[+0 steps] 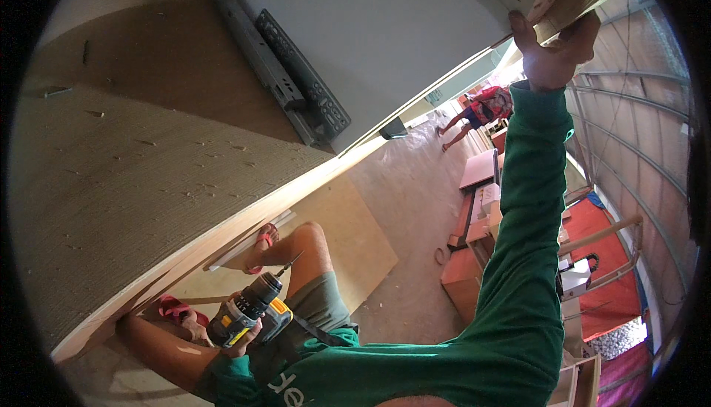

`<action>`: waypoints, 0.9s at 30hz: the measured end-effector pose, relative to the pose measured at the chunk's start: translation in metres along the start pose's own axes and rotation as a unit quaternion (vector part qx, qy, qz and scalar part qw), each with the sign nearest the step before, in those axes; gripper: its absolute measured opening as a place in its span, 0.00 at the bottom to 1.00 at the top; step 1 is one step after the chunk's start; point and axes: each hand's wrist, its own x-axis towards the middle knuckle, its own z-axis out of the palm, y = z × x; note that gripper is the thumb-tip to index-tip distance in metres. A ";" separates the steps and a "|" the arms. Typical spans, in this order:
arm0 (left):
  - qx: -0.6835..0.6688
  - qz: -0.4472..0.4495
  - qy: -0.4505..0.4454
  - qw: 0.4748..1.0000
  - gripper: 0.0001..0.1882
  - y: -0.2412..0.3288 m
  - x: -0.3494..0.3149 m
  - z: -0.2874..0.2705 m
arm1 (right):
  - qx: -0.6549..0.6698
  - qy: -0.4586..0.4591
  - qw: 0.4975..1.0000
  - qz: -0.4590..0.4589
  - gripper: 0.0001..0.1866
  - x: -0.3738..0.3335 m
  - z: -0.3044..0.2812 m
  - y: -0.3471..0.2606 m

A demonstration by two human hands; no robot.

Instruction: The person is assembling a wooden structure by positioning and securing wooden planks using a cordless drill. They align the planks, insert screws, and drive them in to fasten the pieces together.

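Dark handwritten characters mark the flat off-white panel (370, 44) near its upper right; pale lettering sits on the green long-sleeved sweatshirt (444, 366), well below the panel. Small print on the drill is too small to read.

Brown wood-toned work surface (148, 192), left of the panel, scattered with small metal screws (58, 92). Long grey metal drawer slide (259, 51) and perforated grey metal rail (304, 74) run along the panel's left side; can't tell if fastened. Below the panel: grey concrete floor (415, 177) with tan plywood sheet (355, 233). Right of it: translucent wall with curved metal ribs (629, 111). A person in a red top (492, 103) is farther back, below the panel's right end.

Right arm reaches up; right hand (552, 55) grips a pale wooden board (585, 0) at the panel's upper right, thumb and fingers on opposite sides. Left hand (243, 340), far below the panel, wraps the yellow-and-black cordless drill (248, 307), bit angled up-right.
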 end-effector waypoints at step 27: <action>-0.363 0.160 -0.234 0.888 0.32 0.211 0.089 0.099 | -0.095 0.010 0.994 -0.043 0.49 0.003 0.002 0.011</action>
